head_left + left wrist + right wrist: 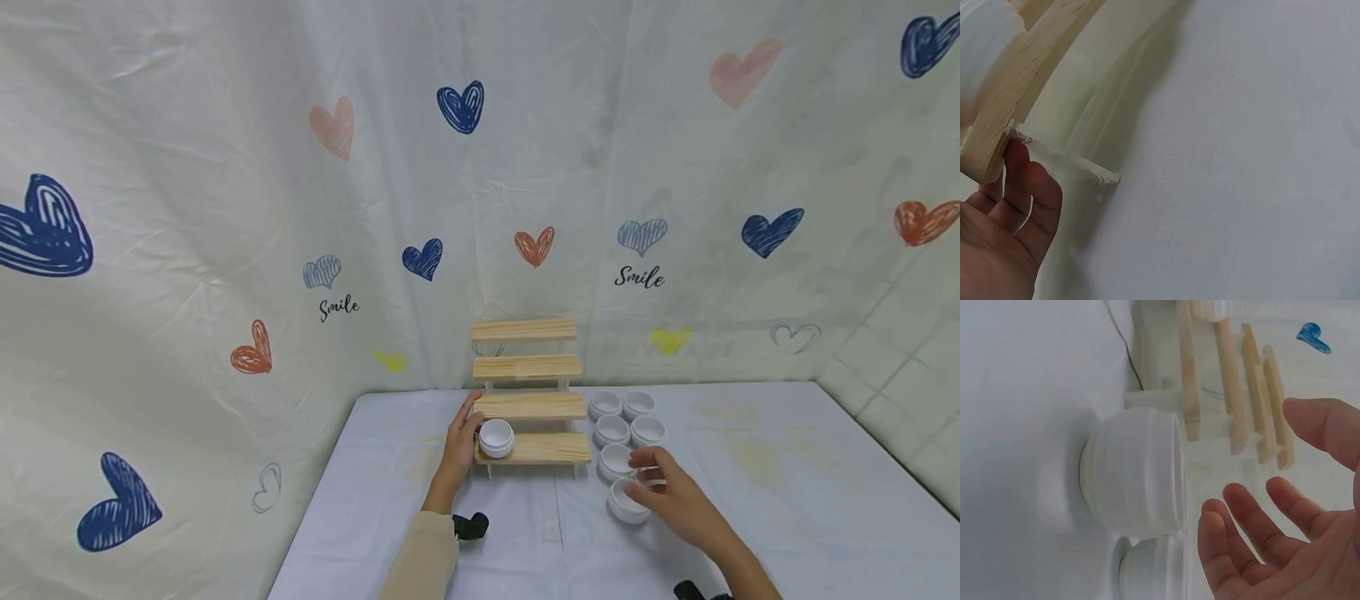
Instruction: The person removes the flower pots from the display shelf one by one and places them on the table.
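Note:
A small tiered rack (pixel 536 448) of several pale wooden shelves on white supports stands at the table's back. At its left end my left hand (pixel 456 446) grips the lower shelves; in the left wrist view its curled fingers (pixel 1044 187) sit under a shelf end (pixel 997 125). One white bowl (pixel 497 437) rests on the left of the bottom shelf. To the rack's right, several white bowls (pixel 612 431) stand in two columns. Over the nearest bowl (pixel 626 502) my right hand (pixel 675 498) hovers with spread, relaxed fingers; the right wrist view shows them apart from that bowl (pixel 1138 472).
A white cloth covers the table (pixel 750 500). Behind it hangs a pale curtain (pixel 570 167) printed with hearts and "Smile". Black wrist camera mounts show at the left wrist (pixel 471 526) and the right wrist (pixel 688 590).

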`<move>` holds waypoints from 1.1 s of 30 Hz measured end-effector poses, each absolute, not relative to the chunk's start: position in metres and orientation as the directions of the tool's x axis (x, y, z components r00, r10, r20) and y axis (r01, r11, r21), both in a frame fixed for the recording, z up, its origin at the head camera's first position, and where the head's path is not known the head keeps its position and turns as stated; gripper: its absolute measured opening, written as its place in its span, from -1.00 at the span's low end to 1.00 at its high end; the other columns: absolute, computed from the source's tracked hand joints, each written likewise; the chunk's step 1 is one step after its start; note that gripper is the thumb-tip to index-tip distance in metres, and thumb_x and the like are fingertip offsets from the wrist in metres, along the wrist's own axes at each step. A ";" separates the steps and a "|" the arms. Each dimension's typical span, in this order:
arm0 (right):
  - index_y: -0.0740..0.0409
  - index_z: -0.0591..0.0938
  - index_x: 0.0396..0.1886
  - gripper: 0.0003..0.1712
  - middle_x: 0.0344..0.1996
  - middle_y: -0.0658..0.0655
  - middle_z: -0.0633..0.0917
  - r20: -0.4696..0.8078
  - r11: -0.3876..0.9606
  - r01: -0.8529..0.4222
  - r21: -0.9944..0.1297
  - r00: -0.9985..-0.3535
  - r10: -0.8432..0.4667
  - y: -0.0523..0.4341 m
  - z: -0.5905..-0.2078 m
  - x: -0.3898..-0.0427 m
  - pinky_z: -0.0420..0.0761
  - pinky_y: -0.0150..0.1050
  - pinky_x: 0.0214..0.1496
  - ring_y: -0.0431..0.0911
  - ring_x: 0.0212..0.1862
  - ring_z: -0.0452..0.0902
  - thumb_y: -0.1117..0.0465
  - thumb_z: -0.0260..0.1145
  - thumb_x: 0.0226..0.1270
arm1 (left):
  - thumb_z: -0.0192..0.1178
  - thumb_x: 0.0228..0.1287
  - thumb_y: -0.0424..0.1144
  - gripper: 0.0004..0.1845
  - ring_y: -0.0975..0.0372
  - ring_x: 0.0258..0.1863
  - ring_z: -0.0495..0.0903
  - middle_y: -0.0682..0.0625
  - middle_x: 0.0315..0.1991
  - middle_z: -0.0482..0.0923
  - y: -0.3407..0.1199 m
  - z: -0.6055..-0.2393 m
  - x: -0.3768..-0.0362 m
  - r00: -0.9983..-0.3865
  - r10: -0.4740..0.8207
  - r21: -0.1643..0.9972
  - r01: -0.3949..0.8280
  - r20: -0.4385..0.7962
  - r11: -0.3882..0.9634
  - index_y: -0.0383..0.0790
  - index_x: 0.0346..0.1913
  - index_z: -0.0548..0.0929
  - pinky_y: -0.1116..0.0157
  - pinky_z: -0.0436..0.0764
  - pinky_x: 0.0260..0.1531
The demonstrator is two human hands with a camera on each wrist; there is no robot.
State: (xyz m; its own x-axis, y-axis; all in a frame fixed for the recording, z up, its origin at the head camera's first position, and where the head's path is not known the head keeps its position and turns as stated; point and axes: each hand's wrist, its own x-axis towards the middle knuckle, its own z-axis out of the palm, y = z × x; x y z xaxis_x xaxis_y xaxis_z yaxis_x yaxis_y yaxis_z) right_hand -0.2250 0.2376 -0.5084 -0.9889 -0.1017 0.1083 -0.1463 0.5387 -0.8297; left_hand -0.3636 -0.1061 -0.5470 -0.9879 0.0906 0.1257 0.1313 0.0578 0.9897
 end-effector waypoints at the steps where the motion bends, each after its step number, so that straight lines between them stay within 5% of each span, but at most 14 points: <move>1: 0.24 0.42 0.27 -0.43 0.16 0.25 0.58 0.130 0.529 -0.166 -0.832 -0.986 -0.105 0.235 -0.507 -0.226 0.59 -0.33 0.05 0.08 0.13 0.55 0.11 0.40 0.40 | 0.00 0.59 -0.18 -0.47 0.28 -0.14 0.48 -0.06 0.17 0.54 -0.106 -0.551 -0.367 -0.988 0.089 0.990 0.128 0.123 0.058 0.00 0.55 0.35 0.24 0.41 0.09; 21: 0.31 0.50 0.19 -0.53 0.04 0.30 0.63 0.270 0.359 -0.327 -0.874 -0.942 -0.200 0.155 -0.499 -0.257 0.62 -0.28 0.04 0.16 0.06 0.58 0.32 0.41 0.34 | 0.06 0.53 -0.05 -0.50 0.27 -0.18 0.46 -0.02 -0.05 0.53 -0.102 -0.568 -0.377 -0.987 0.036 0.986 0.159 0.158 0.057 0.18 0.48 0.44 0.25 0.39 0.05; 29: 0.29 0.51 0.16 -0.54 0.06 0.33 0.61 0.230 0.302 -0.277 -0.912 -0.956 -0.183 0.125 -0.499 -0.265 0.60 -0.30 0.03 0.14 0.06 0.58 0.34 0.42 0.31 | 0.06 0.53 -0.03 -0.50 0.29 -0.18 0.46 -0.01 0.05 0.55 -0.103 -0.568 -0.378 -0.990 0.034 0.989 0.140 0.138 0.057 0.20 0.48 0.44 0.27 0.40 0.01; 33: 0.28 0.51 0.17 -0.54 0.07 0.30 0.62 0.212 0.311 -0.252 -0.916 -0.965 -0.157 0.111 -0.506 -0.274 0.60 -0.26 0.07 0.17 0.09 0.57 0.35 0.42 0.32 | 0.05 0.54 -0.02 -0.50 0.28 -0.20 0.47 0.02 -0.05 0.54 -0.103 -0.568 -0.378 -0.991 0.038 0.989 0.134 0.132 0.059 0.22 0.48 0.44 0.28 0.42 0.00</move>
State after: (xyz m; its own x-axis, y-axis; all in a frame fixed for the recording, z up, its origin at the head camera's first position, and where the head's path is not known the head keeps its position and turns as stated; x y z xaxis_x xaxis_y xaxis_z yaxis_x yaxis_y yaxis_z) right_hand -0.2744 0.1114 -0.5057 -0.9645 -0.1571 0.2122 -0.2522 0.3110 -0.9163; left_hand -0.3785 -0.1027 -0.5684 -0.9905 0.0383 0.1318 0.1339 0.0593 0.9892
